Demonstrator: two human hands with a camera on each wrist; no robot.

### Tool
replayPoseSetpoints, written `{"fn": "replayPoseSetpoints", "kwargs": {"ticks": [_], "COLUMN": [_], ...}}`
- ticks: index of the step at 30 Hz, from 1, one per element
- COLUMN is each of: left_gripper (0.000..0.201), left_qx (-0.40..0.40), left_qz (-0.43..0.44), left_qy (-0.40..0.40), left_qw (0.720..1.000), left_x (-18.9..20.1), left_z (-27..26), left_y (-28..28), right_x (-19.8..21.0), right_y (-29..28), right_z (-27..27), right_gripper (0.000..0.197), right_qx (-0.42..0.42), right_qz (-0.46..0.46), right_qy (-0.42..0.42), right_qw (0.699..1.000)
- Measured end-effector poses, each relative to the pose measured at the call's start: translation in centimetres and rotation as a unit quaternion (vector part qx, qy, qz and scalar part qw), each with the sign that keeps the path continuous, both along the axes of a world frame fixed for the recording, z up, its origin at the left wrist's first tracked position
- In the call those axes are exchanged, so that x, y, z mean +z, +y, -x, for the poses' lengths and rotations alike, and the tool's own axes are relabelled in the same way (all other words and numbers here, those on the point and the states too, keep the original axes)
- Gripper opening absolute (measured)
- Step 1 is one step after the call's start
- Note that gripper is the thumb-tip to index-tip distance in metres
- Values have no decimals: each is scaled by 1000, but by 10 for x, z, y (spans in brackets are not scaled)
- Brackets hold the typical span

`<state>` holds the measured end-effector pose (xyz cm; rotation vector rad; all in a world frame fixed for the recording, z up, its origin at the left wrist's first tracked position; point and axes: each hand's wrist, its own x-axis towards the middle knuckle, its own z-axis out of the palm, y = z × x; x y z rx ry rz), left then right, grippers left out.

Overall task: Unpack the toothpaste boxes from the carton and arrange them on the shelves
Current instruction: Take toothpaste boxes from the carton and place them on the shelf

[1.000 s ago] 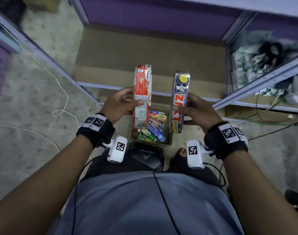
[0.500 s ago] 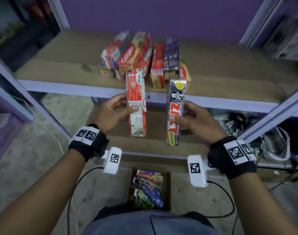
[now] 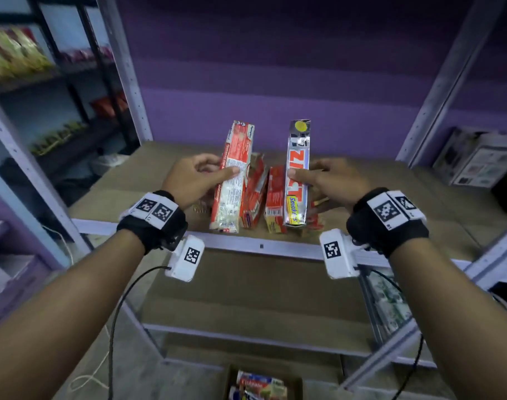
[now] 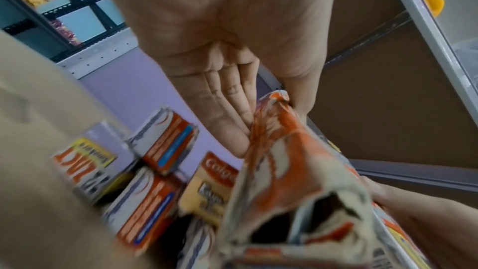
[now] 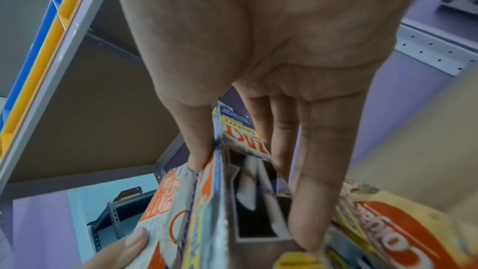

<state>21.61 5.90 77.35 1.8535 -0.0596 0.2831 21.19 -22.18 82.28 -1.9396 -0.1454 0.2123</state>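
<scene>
Red-and-white toothpaste box upright, pinched in left hand grip. Silver toothpaste box upright, clamped in right hand grip. Both held above shelf, just before stacked boxes. Carton on floor below, holding more boxes.

Toothpaste boxes, shelf and carton

A crumpled red-and-white box and a silver box lettered in red stood near upright, side by side, above the shelf. More red boxes stood behind them on the shelf. The carton below held further boxes.
</scene>
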Motion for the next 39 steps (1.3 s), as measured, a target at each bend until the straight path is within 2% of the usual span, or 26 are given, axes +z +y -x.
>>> {"fn": "replayPoseSetpoints", "kwargs": {"ticks": [2,7,10,12,14,16,20,22,24,28,30,35,39], "left_gripper": [57,40,32,30,30,36,44,48,48,44,41,36,40], "left_qx": [10,27,45,43,42,44,46,54,59,59,54,37,-1], "left_qz": [-29,-119,-107,-109,-139,-166,-247,-290,-317,-396,-418,-461,-515], "left_qy": [30,86,98,99,107,105,91,82,77,51,47,11,-29], "left_qw": [999,989,988,988,984,980,964,952,944,915,906,887,857], "left_x": [11,27,22,19,17,18,23,24,24,25,28,32,37], "left_z": [-14,-47,-67,-77,-85,-92,-97,-97,-97,-97,-98,-93,-78], "left_y": [1,-3,-5,-5,-5,-4,-9,-13,-16,-23,-23,-18,-17], "right_x": [6,10,5,0,-6,-13,-26,-30,-29,-21,-19,-7,1], "right_y": [7,23,32,38,43,50,62,67,69,64,58,44,32], "right_z": [-13,-48,-65,-76,-85,-92,-97,-98,-98,-96,-94,-83,-71], "right_gripper": [38,50,57,70,80,81,81,83,72,31,18,13,12], "right_qx": [-6,-50,-67,-69,-57,-49,-43,-36,-32,3,5,12,29], "right_qz": [10,55,97,150,226,280,354,365,366,372,351,305,292], "right_qy": [12,33,18,-2,-25,-49,-78,-75,-81,-86,-94,-79,-81], "right_qw": [1000,997,993,986,972,958,931,927,927,924,932,949,953]}}
